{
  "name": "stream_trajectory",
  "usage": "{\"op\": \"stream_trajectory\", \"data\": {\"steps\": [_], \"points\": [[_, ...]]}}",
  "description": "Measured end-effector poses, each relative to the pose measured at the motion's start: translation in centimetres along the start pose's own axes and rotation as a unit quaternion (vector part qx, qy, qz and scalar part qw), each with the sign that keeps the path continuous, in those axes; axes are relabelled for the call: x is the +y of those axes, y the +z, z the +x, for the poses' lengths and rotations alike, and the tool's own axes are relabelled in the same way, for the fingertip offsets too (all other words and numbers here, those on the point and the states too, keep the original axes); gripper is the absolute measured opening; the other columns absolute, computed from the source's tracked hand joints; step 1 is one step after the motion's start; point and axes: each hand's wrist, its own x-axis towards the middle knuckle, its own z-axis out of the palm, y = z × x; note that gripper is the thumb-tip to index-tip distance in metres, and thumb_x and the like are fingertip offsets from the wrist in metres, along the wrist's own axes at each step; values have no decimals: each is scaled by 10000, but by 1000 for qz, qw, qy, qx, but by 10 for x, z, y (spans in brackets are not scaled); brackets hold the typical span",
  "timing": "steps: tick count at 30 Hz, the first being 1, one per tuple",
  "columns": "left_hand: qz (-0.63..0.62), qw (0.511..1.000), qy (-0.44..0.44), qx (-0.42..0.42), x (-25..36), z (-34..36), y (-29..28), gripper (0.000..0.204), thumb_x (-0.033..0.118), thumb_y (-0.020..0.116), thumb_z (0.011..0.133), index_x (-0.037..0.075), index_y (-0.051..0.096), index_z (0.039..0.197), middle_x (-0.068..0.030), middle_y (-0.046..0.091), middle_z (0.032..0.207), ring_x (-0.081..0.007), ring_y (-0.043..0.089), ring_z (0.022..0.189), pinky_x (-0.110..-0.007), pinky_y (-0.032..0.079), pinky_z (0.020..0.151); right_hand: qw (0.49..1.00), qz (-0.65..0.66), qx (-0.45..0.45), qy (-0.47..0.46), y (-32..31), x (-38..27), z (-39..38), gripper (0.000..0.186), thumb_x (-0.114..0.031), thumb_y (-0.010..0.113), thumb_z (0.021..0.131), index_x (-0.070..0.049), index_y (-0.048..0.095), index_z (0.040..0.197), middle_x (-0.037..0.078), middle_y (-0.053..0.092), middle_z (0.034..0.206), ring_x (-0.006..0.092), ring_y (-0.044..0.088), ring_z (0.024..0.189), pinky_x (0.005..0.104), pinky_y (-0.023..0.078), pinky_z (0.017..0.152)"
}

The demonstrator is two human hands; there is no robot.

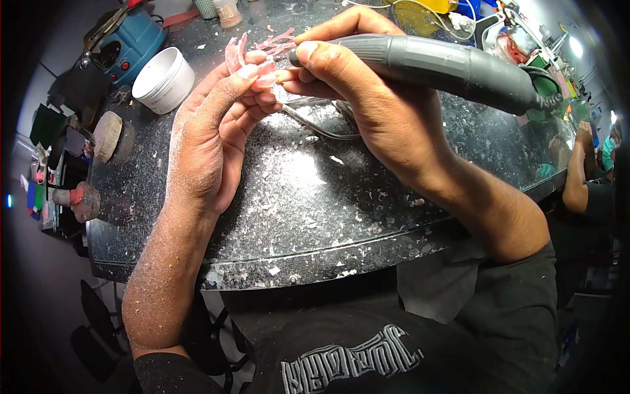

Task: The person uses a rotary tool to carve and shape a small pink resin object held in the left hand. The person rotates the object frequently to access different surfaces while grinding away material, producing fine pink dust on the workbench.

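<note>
My left hand (216, 128) pinches a small pink acrylic piece (244, 60), shaped like a denture part, between thumb and fingers, held above the dark speckled countertop (302, 197). My right hand (367, 98) grips a grey rotary handpiece (446, 65) like a pen. Its front end points left and meets the pink piece. The handpiece's ribbed cord end leads off to the right. White dust coats my left hand and forearm, and pale shavings lie scattered on the counter.
A white round tub (164, 80) and a blue motor unit (128, 43) stand at the back left. Metal pliers (321, 118) lie under my hands. A round stone block (108, 136) sits at the left edge. Another person's arm (577, 171) is at the right.
</note>
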Motion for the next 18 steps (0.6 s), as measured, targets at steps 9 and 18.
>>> {"op": "stream_trajectory", "data": {"steps": [9, 18], "points": [[0, 1000, -3, -1, 1, 0, 1, 401, 232, 679, 1015, -43, 640, 1304, -76, 711, 1048, -113, 683, 927, -290, 548, 937, 996, 66, 1, -56, -1, 8, -4, 212, -208, 710, 990, -3, 683, 1034, 39, 666, 928, 89, 660, 849, 257, 524, 735], [16, 1000, -7, 10, 2, 0, 0, 397, 225, 676, 1019, -42, 638, 1309, -80, 715, 1042, -116, 694, 922, -292, 563, 925, 995, 89, -25, -28, -3, 7, -1, 205, -188, 717, 993, 5, 674, 1050, 44, 682, 927, 93, 673, 838, 246, 527, 730]]}}
